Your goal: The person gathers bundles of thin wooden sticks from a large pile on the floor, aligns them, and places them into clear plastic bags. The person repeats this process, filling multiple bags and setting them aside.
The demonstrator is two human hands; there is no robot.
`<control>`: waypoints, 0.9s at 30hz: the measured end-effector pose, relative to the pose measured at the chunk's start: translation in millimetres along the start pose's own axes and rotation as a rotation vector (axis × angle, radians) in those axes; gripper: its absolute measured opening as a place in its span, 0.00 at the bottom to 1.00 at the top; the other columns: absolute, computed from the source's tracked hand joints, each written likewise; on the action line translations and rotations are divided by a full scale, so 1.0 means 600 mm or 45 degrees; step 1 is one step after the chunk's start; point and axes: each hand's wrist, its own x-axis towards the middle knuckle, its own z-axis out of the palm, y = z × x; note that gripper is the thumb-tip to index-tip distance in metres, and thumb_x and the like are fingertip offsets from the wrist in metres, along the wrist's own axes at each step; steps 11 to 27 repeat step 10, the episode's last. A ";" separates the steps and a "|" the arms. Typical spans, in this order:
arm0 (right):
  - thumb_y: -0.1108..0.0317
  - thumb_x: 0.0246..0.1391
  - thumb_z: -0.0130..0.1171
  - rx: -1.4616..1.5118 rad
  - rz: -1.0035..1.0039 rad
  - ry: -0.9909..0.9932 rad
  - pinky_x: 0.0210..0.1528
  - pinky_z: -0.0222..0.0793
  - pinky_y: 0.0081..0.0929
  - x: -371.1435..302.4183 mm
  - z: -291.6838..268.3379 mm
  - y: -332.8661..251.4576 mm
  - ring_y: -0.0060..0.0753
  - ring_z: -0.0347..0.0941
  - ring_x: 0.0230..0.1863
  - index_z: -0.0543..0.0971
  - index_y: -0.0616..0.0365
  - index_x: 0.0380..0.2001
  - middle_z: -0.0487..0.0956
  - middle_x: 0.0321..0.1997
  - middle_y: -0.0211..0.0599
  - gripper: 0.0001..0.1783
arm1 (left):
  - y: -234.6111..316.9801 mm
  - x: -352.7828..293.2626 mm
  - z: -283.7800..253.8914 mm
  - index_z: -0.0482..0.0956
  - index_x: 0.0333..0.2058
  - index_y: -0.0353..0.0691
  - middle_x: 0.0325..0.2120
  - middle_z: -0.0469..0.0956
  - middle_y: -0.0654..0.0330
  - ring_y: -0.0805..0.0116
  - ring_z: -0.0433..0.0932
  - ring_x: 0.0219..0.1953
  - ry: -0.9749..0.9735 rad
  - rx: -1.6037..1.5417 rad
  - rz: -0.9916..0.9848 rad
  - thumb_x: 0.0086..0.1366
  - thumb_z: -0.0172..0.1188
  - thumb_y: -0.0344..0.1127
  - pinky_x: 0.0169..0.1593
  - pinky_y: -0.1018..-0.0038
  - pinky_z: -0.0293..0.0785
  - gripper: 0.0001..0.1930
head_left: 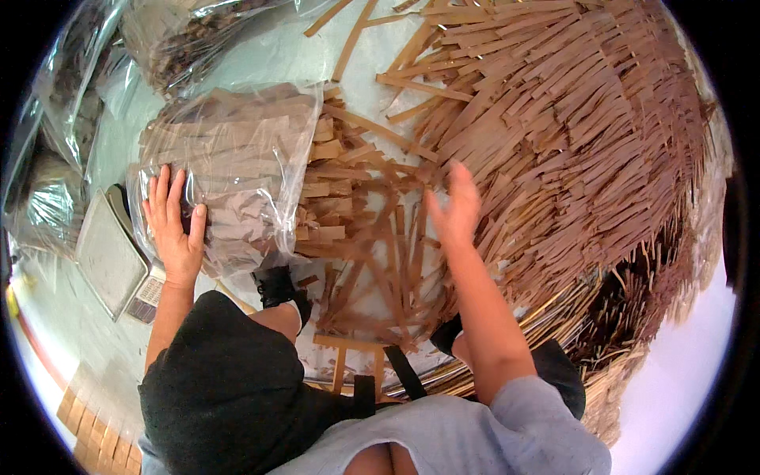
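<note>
My left hand [176, 229] lies with its fingers stretched out on a clear plastic bag [245, 150] packed with flat brown strips. The bag's mouth faces right, and strip ends [326, 190] stick out of it. My right hand [457, 212] is slightly smeared by motion, its thumb apart from the fingers, and nothing shows in it. It is over the left edge of a large heap of brown strips [570, 150]. Loose strips [388, 269] lie crisscrossed between the bag and the heap.
More filled plastic bags [182, 39] stand at the far left. A flat pale grey object [111, 253] lies left of my left arm. Thin stalks [554, 317] run along the heap's near side. My shoes [277, 286] are close to the bag and loose strips.
</note>
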 end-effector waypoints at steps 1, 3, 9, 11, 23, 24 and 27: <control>0.68 0.41 0.67 0.012 -0.141 -0.147 0.56 0.64 0.44 0.043 0.020 -0.042 0.51 0.67 0.57 0.62 0.60 0.58 0.70 0.56 0.52 0.40 | -0.003 0.001 -0.001 0.65 0.61 0.48 0.65 0.57 0.58 0.54 0.49 0.69 0.005 0.011 0.004 0.64 0.52 0.47 0.68 0.52 0.37 0.27; 0.69 0.43 0.65 0.021 -0.332 -0.031 0.52 0.67 0.44 0.090 0.096 -0.069 0.52 0.69 0.54 0.66 0.57 0.55 0.73 0.52 0.49 0.33 | -0.002 0.010 0.004 0.65 0.61 0.48 0.65 0.57 0.58 0.54 0.49 0.68 0.003 -0.026 0.015 0.64 0.52 0.48 0.68 0.51 0.37 0.27; 0.66 0.46 0.61 -0.216 -0.156 -0.883 0.47 0.68 0.42 0.158 0.152 -0.087 0.49 0.71 0.48 0.64 0.51 0.57 0.76 0.45 0.48 0.33 | -0.017 0.012 0.015 0.65 0.61 0.49 0.65 0.57 0.59 0.54 0.50 0.68 0.001 -0.048 0.004 0.64 0.53 0.49 0.68 0.51 0.36 0.28; 0.66 0.46 0.61 -0.219 -0.163 -0.892 0.47 0.68 0.42 0.158 0.152 -0.089 0.49 0.71 0.48 0.64 0.51 0.57 0.76 0.45 0.48 0.33 | -0.025 0.010 0.016 0.64 0.61 0.49 0.65 0.57 0.59 0.54 0.50 0.68 0.005 -0.047 -0.002 0.64 0.53 0.49 0.68 0.51 0.36 0.28; 0.66 0.46 0.61 -0.219 -0.163 -0.892 0.47 0.68 0.42 0.158 0.152 -0.089 0.49 0.71 0.48 0.64 0.51 0.57 0.76 0.45 0.48 0.33 | -0.025 0.010 0.016 0.64 0.61 0.49 0.65 0.57 0.59 0.54 0.50 0.68 0.005 -0.047 -0.002 0.64 0.53 0.49 0.68 0.51 0.36 0.28; 0.66 0.46 0.61 -0.219 -0.163 -0.892 0.47 0.68 0.42 0.158 0.152 -0.089 0.49 0.71 0.48 0.64 0.51 0.57 0.76 0.45 0.48 0.33 | -0.025 0.010 0.016 0.64 0.61 0.49 0.65 0.57 0.59 0.54 0.50 0.68 0.005 -0.047 -0.002 0.64 0.53 0.49 0.68 0.51 0.36 0.28; 0.66 0.46 0.61 -0.219 -0.163 -0.892 0.47 0.68 0.42 0.158 0.152 -0.089 0.49 0.71 0.48 0.64 0.51 0.57 0.76 0.45 0.48 0.33 | -0.025 0.010 0.016 0.64 0.61 0.49 0.65 0.57 0.59 0.54 0.50 0.68 0.005 -0.047 -0.002 0.64 0.53 0.49 0.68 0.51 0.36 0.28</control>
